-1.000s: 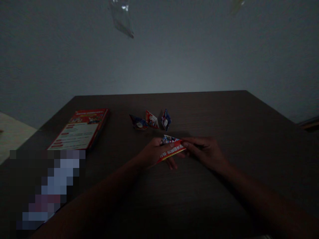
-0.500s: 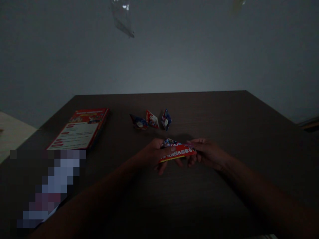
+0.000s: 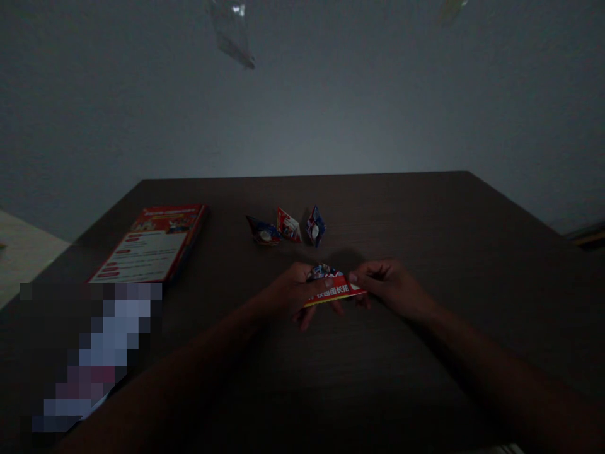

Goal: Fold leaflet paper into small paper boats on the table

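Note:
A folded strip of printed paper (image 3: 334, 291), red with white characters, is held low over the dark wooden table (image 3: 425, 214). My left hand (image 3: 295, 294) pinches its left end, thumb on top. My right hand (image 3: 390, 287) pinches its right end with fingers curled. Three small folded paper shapes (image 3: 285, 227) in red, white and blue stand in a row on the table just beyond my hands.
A red-bordered printed leaflet stack (image 3: 151, 243) lies at the table's left. A blurred-out patch (image 3: 92, 356) covers the near left. A plain wall rises behind the table's far edge, with a clear plastic scrap (image 3: 231, 34) hanging at the top.
My right hand slid out along the strip to the right, then came back toward the left hand. The strip now looks shorter between my fingers.

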Demonstrator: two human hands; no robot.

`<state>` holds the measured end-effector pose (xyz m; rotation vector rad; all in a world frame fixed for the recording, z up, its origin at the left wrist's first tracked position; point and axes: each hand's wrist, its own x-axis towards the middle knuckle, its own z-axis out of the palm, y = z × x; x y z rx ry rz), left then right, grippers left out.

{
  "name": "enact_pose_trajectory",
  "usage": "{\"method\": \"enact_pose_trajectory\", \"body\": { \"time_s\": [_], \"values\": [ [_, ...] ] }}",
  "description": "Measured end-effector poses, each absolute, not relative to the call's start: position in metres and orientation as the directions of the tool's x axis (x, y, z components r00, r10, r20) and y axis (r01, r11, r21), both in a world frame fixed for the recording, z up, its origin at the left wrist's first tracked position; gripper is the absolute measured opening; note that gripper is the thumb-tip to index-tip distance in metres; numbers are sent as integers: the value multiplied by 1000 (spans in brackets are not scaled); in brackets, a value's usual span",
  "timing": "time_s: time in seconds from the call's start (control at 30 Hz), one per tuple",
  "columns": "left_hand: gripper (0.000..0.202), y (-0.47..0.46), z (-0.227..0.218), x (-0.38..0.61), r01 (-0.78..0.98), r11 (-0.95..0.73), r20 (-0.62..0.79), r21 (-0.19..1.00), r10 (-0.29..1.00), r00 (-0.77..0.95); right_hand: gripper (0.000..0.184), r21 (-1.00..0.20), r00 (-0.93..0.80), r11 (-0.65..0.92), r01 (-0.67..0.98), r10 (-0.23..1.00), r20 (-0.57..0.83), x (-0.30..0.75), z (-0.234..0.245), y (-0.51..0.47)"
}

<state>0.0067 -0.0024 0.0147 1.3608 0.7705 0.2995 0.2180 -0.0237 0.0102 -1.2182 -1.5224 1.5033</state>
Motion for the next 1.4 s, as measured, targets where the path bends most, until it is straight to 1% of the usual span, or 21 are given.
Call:
{"method": "enact_pose_trajectory", "body": {
  "time_s": [0.13, 0.27, 0.37, 0.43, 0.6, 0.77, 0.9, 1.0, 1.07, 1.2, 1.4],
  "values": [
    [39, -3, 17, 8, 233, 231, -327, 945, 608, 723, 35, -976, -325, -48, 214, 938, -117, 218, 11, -26],
    [40, -4, 22, 8, 237, 240, -335, 941, 582, 741, 35, -975, -345, -59, 216, 929, -133, 220, 12, -25],
    [44, -4, 24, 8, 241, 238, -335, 941, 554, 762, 36, -976, -406, -97, 197, 897, -171, 221, 11, -25],
    [43, -3, 23, 8, 234, 243, -333, 941, 548, 768, 39, -975, -464, -98, 198, 867, -182, 221, 9, -25],
    [35, -3, 17, 7, 195, 283, -325, 939, 549, 770, 44, -974, -531, -43, 224, 833, -159, 224, 5, -24],
    [32, -3, 15, 7, 190, 347, -346, 918, 472, 811, 45, -977, -639, -4, 215, 756, -144, 227, 10, -25],
    [28, -4, 16, 7, 160, 404, -348, 901, 451, 822, 42, -980, -664, -29, 196, 731, -155, 227, 13, -28],
    [28, -4, 15, 6, 159, 406, -343, 900, 436, 832, 41, -980, -679, -42, 194, 716, -166, 226, 13, -29],
    [28, -4, 14, 5, 176, 401, -358, 899, 442, 823, 41, -976, -674, -3, 220, 723, -154, 226, 13, -29],
    [30, -3, 11, 5, 192, 376, -364, 906, 465, 807, 41, -940, -625, 134, 314, 774, -99, 225, 15, -29],
    [28, -4, 15, 7, 163, 370, -332, 915, 457, 825, 41, -909, -595, 211, 360, 802, -49, 224, 15, -30]
  ]
}}
